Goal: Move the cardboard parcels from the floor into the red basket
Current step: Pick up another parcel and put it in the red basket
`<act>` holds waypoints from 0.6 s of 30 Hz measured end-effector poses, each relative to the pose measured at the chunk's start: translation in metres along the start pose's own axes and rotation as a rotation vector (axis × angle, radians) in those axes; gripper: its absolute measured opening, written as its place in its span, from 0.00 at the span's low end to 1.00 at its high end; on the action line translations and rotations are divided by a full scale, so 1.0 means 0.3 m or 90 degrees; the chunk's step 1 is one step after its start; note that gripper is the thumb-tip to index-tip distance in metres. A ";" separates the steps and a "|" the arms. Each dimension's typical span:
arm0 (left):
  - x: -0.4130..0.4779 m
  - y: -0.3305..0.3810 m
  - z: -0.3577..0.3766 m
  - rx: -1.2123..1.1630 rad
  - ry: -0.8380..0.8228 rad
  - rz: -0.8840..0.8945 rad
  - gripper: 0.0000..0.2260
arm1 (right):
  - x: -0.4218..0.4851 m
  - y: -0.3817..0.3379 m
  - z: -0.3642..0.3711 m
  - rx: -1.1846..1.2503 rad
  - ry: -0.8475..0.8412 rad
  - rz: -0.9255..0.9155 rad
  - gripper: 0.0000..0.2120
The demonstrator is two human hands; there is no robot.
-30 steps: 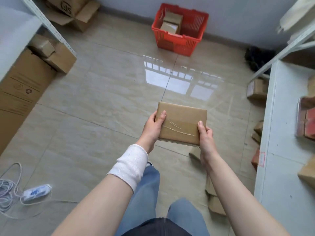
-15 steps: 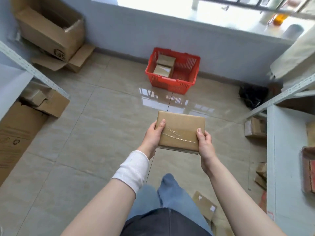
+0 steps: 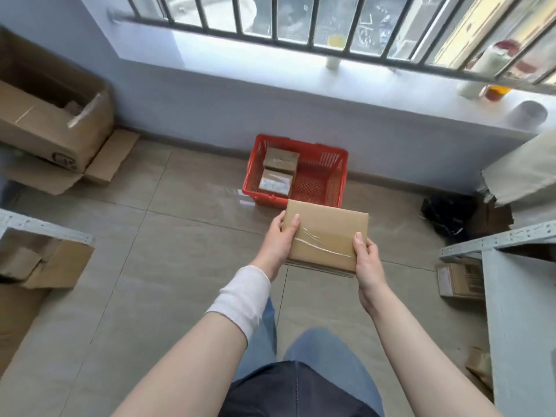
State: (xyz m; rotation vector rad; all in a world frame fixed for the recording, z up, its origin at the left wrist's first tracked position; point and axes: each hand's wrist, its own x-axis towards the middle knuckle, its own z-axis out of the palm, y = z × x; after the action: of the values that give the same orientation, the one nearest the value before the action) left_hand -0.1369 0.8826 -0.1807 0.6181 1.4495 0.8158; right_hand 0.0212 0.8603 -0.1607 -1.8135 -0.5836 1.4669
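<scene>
Nearest, the person's blue denim legs point(image 3: 325, 350) stand on the beige tiled floor point(image 3: 180, 251). In front of them the flat brown cardboard parcel with a clear tape strip point(image 3: 326, 236) is held level in the air, short of the red plastic lattice basket point(image 3: 334, 188); its far edge overlaps the basket's near wall in this view. The left grip point(image 3: 278, 242), a bare hand above a white wrist band, clasps the parcel's left edge with the thumb on top. The right grip point(image 3: 368, 260) clasps the near right corner the same way. The fingers underneath are hidden.

At the right a grey metal shelf unit point(image 3: 517, 326) is cut off by the frame, with a small labelled cardboard box point(image 3: 460, 279) tucked under it and a crumpled black plastic bag point(image 3: 448, 215) beyond. The basket sits on the floor by the pale blue wall point(image 3: 210, 109), with two small brown taped parcels point(image 3: 275, 183) touching in its left half. A large open cardboard carton point(image 3: 54, 115) lies far left. The jars on the sill under the barred window point(image 3: 301, 25) are too blurred to make out.
</scene>
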 end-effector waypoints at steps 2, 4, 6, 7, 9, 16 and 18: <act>0.098 0.077 0.008 0.023 -0.011 -0.003 0.25 | 0.087 -0.067 0.038 0.007 0.006 0.010 0.24; 0.208 0.141 0.027 0.039 -0.025 -0.021 0.26 | 0.185 -0.128 0.059 0.005 0.018 0.024 0.24; 0.338 0.201 0.065 0.063 -0.038 -0.037 0.27 | 0.304 -0.190 0.069 0.004 0.037 0.035 0.24; 0.399 0.226 0.089 0.072 -0.046 -0.034 0.27 | 0.367 -0.213 0.071 0.004 0.043 0.038 0.24; 0.525 0.262 0.131 0.090 -0.052 -0.037 0.28 | 0.503 -0.256 0.073 0.004 0.043 0.052 0.25; 0.979 0.218 0.246 0.092 -0.019 -0.089 0.28 | 1.056 -0.315 0.095 -0.051 0.045 0.051 0.25; 1.110 0.163 0.280 0.090 -0.001 -0.100 0.26 | 1.213 -0.292 0.120 -0.075 0.041 0.056 0.25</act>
State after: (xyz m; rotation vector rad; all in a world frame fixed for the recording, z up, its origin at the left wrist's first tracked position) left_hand -0.0777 1.1852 -0.3398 0.6019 1.5435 0.5934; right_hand 0.0854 1.1902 -0.3291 -1.9936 -0.5756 1.4522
